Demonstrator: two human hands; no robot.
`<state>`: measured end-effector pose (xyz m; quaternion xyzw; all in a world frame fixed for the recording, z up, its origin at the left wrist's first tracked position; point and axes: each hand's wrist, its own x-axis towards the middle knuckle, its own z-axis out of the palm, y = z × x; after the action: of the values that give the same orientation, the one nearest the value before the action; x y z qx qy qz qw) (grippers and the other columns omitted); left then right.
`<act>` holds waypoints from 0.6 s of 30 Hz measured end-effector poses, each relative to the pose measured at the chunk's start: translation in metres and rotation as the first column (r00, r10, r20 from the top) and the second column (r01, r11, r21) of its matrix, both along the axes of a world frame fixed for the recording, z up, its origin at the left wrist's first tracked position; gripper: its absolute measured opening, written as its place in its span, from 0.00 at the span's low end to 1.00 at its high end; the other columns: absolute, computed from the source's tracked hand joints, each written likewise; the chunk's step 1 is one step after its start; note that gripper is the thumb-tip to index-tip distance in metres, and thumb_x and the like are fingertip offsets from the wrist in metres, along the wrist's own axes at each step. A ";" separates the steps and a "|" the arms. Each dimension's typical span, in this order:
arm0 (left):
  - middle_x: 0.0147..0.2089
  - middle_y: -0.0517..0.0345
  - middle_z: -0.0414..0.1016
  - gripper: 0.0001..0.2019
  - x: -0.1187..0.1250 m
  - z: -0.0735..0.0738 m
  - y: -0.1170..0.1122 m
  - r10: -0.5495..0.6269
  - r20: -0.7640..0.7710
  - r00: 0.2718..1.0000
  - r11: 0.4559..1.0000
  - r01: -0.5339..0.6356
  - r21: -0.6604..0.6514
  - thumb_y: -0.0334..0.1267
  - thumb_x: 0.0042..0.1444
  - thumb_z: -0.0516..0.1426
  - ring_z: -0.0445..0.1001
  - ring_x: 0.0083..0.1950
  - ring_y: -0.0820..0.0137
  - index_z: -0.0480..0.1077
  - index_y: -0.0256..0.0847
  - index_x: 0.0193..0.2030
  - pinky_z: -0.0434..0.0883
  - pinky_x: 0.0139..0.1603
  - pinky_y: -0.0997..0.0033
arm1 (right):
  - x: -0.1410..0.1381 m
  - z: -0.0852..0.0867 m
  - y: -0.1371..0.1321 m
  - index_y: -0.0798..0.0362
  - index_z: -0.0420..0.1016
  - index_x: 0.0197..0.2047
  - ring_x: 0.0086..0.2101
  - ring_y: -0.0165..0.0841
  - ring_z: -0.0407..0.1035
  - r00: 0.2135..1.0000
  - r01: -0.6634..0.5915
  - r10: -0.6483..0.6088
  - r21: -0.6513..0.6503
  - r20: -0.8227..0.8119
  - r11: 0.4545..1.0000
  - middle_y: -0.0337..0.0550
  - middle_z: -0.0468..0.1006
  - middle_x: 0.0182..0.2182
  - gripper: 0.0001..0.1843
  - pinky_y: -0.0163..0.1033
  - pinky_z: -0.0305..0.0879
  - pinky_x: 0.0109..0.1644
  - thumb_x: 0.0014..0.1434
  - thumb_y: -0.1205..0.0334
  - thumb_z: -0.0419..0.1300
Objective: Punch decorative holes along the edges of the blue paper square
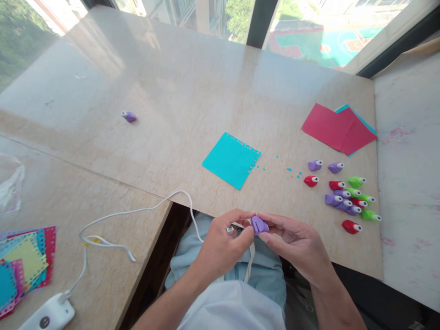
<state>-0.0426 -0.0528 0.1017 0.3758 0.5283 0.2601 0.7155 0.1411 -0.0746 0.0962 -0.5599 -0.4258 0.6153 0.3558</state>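
My left hand point(228, 240) and my right hand point(297, 243) pinch a small purple paper punch point(259, 225) between them, over my lap at the table's front edge. The slot in the punch's side faces up toward me. Beyond my hands a blue square sheet of paper point(231, 161) lies flat, with small holes punched along its upper right and right edges. Tiny blue paper bits point(289, 169) are scattered to the right of the sheet. Several purple, red and green punches point(343, 204) sit in a cluster to the right of my right hand.
Red and blue paper sheets point(338, 128) lie at the back right, near the wall. One purple punch point(129, 117) stands alone at the far left. A white cable point(130, 210) runs from a white power bank point(51, 314) toward my lap. Punched coloured sheets point(25, 259) overlap at the lower left.
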 end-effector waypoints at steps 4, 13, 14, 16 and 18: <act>0.47 0.51 0.78 0.20 -0.001 -0.004 -0.004 0.046 0.154 0.987 0.999 -0.043 -0.023 0.41 0.58 0.61 0.74 0.40 0.70 0.74 0.42 0.57 0.69 0.36 0.76 | -0.003 0.002 -0.001 0.48 0.81 0.50 0.41 0.41 0.79 0.973 0.002 -0.037 0.150 0.229 0.989 0.47 0.83 0.47 0.16 0.46 0.78 0.49 0.57 0.61 0.69; 0.32 0.55 0.77 0.25 -0.001 -0.004 0.005 0.207 0.319 0.925 0.957 -0.124 -0.261 0.48 0.45 0.71 0.67 0.25 0.79 0.77 0.36 0.47 0.61 0.25 0.80 | -0.005 0.005 -0.003 0.42 0.84 0.43 0.43 0.42 0.79 0.954 0.003 -0.103 0.335 0.281 0.942 0.42 0.84 0.43 0.12 0.46 0.78 0.50 0.54 0.64 0.71; 0.30 0.56 0.76 0.26 -0.001 -0.004 0.005 0.214 0.328 0.920 0.952 -0.120 -0.282 0.48 0.44 0.72 0.63 0.22 0.82 0.77 0.35 0.46 0.56 0.22 0.81 | -0.005 0.005 -0.002 0.41 0.84 0.42 0.43 0.42 0.79 0.955 -0.001 -0.100 0.342 0.279 0.940 0.42 0.84 0.43 0.11 0.45 0.78 0.50 0.55 0.64 0.71; 0.29 0.59 0.75 0.26 -0.002 -0.003 0.005 0.226 0.334 0.915 0.946 -0.125 -0.298 0.48 0.42 0.72 0.58 0.21 0.84 0.76 0.35 0.46 0.51 0.21 0.81 | -0.005 0.006 -0.001 0.40 0.85 0.41 0.42 0.41 0.79 0.952 0.000 -0.109 0.357 0.286 0.934 0.41 0.84 0.43 0.10 0.45 0.78 0.49 0.56 0.64 0.70; 0.29 0.58 0.75 0.26 -0.001 -0.002 0.004 0.240 0.321 0.916 0.945 -0.146 -0.292 0.47 0.42 0.73 0.60 0.22 0.82 0.76 0.35 0.45 0.53 0.22 0.81 | -0.005 0.008 0.000 0.40 0.85 0.41 0.42 0.41 0.80 0.947 0.006 -0.122 0.366 0.296 0.931 0.40 0.84 0.43 0.10 0.44 0.78 0.48 0.56 0.64 0.70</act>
<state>-0.0440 -0.0492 0.0995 0.1709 0.4561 0.3210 0.8122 0.1363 -0.0746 0.1040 -0.5894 -0.5636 0.4180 0.4002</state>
